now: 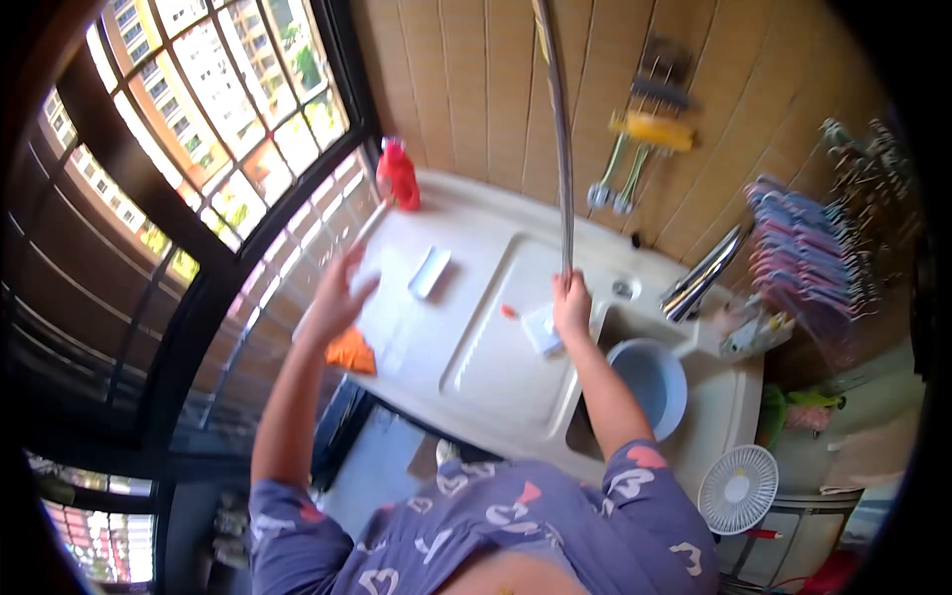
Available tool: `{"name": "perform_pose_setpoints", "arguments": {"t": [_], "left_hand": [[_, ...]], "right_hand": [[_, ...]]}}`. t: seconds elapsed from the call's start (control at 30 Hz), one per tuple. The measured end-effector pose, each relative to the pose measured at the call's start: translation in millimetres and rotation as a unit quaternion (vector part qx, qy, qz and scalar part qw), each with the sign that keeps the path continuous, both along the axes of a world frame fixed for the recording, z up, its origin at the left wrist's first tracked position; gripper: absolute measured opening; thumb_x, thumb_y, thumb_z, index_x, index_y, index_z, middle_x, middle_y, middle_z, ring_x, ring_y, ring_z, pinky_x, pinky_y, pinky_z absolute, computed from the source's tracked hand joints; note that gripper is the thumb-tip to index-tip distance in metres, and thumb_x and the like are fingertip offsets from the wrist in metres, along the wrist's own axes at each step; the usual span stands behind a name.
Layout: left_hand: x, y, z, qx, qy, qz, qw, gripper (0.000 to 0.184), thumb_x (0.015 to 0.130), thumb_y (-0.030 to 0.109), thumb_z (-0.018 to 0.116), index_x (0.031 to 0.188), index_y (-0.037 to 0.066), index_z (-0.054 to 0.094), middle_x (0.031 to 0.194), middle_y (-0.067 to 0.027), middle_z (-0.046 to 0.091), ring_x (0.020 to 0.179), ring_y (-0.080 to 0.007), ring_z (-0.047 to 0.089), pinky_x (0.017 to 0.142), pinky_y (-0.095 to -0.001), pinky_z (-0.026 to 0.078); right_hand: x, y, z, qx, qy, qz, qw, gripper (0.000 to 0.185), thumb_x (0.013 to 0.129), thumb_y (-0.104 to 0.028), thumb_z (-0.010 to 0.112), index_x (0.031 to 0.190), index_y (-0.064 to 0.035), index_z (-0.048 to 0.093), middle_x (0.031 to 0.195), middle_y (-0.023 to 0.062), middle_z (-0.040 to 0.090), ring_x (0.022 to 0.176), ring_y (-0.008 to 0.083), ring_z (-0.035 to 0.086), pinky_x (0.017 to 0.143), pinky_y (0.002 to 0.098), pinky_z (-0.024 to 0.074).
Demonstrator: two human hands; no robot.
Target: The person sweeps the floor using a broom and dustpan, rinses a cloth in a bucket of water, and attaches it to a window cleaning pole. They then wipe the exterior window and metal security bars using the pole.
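We have a long, thin, silvery metal pole (562,139) rising in front of the tan panelled wall (476,89) and leaving the top of the view, its lowest visible part in our right hand (572,305). Those fingers are curled closed around it; whether the pole runs on below the fist, we cannot tell. Our left hand (342,297) is apart from it, fingers loosely spread and holding nothing, near a crumpled bright orange cloth (351,351) at the left end of the glossy cream counter (407,327). As far as we can judge, the grip on the pole is done and the handling is under way, with the pole not set down; how much is left does not show. Just beside the right hand lie a flat white piece (540,332) and a small red object (510,311). Farther out, we see a pale rectangular dish (430,274), a red plastic bottle (401,178), a round light-blue basin (672,377) at the sink and a shiny chrome tap (706,275).
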State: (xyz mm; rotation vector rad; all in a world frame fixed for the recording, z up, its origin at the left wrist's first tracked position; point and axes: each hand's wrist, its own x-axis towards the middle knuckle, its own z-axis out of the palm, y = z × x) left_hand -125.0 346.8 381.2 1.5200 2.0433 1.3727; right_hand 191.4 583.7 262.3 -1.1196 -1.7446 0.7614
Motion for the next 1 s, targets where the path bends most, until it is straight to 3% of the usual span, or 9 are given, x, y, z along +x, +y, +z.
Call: {"name": "perform_pose_setpoints", "arguments": {"t": [0.13,0.23,0.33,0.5,0.57,0.6,0.73,0.8,1.0], "left_hand": [[-41,-62,-140,-0.113,0.126,0.055,0.984,0.062,0.079,0.024,0.073,0.131,0.002,0.047,0.126,-0.0235,0.053,0.121,-0.0386,0.049,0.102,-0.0449,0.04],[-50,-83,-205,-0.157,0.204,0.087,0.962,0.078,0.072,0.033,0.077,0.136,0.003,0.042,0.137,-0.0294,0.04,0.129,-0.0453,0.038,0.106,-0.0507,0.034],[-33,-83,-196,-0.304,0.172,0.12,0.929,0.098,0.067,0.043,0.079,0.147,0.011,0.032,0.152,-0.0305,0.017,0.14,-0.05,0.015,0.11,-0.0604,0.022],[-25,-76,-214,-0.369,0.138,0.122,0.911,0.096,0.069,0.049,0.075,0.147,0.01,0.033,0.154,-0.0287,0.015,0.142,-0.0481,0.013,0.113,-0.059,0.016],[-22,-77,-224,-0.341,0.165,0.152,0.913,0.087,0.073,0.047,0.071,0.144,0.009,0.037,0.153,-0.0277,0.02,0.141,-0.047,0.016,0.113,-0.0584,0.015],[-20,-79,-230,-0.3,0.206,0.17,0.916,0.07,0.081,0.041,0.064,0.139,0.008,0.045,0.149,-0.026,0.031,0.139,-0.0451,0.025,0.112,-0.0566,0.019],[-22,-82,-254,-0.194,0.28,0.203,0.918,0.046,0.089,0.031,0.057,0.128,0.006,0.055,0.14,-0.0214,0.046,0.128,-0.0399,0.041,0.106,-0.0508,0.03],[-20,-82,-256,-0.189,0.278,0.206,0.919,0.044,0.09,0.03,0.056,0.126,0.006,0.057,0.139,-0.0208,0.048,0.127,-0.0394,0.042,0.105,-0.0503,0.031],[-9,-80,-245,-0.151,0.263,0.217,0.928,0.033,0.091,0.025,0.055,0.115,0.004,0.062,0.13,-0.0185,0.055,0.121,-0.0362,0.048,0.101,-0.0486,0.034]], "right_hand": [[-10,8,9,0.011,0.02,-0.078,0.997,0.02,0.09,-0.022,0.065,0.09,-0.0057,0.054,0.069,0.0134,0.059,0.065,0.0336,0.06,0.061,0.0428,0.0461],[-10,2,6,-0.003,0.042,-0.129,0.991,0.023,0.088,-0.022,0.068,0.087,-0.0052,0.053,0.065,0.011,0.055,0.06,0.0304,0.056,0.06,0.0415,0.0452],[-6,-9,-13,-0.006,0.033,-0.159,0.987,0.027,0.087,-0.024,0.069,0.084,-0.0052,0.05,0.063,0.0109,0.054,0.06,0.0311,0.055,0.059,0.0419,0.0451],[-11,-11,-26,-0.037,0.039,-0.165,0.985,0.031,0.087,-0.03,0.069,0.084,-0.006,0.048,0.065,0.0121,0.057,0.062,0.0346,0.058,0.06,0.044,0.0458],[-14,-14,-25,-0.064,-0.019,-0.174,0.983,0.033,0.089,-0.03,0.067,0.08,-0.0062,0.046,0.063,0.0085,0.059,0.058,0.0261,0.061,0.057,0.0391,0.0475],[-14,-17,-22,-0.066,-0.043,-0.18,0.981,0.034,0.089,-0.034,0.065,0.081,-0.0061,0.047,0.066,0.0107,0.062,0.061,0.0306,0.063,0.058,0.0421,0.0479],[-16,-24,-13,-0.026,-0.096,-0.173,0.98,0.034,0.088,-0.035,0.066,0.084,-0.0061,0.049,0.068,0.0127,0.063,0.066,0.0349,0.064,0.059,0.044,0.0484],[-20,-26,-12,-0.025,-0.11,-0.123,0.986,0.032,0.088,-0.036,0.066,0.088,-0.0072,0.052,0.071,0.0134,0.064,0.07,0.0374,0.064,0.062,0.0451,0.0489],[-33,-30,-7,-0.064,-0.116,-0.141,0.981,0.032,0.088,-0.04,0.063,0.089,-0.0096,0.054,0.073,0.0105,0.065,0.072,0.0361,0.065,0.064,0.0465,0.0493]]}}
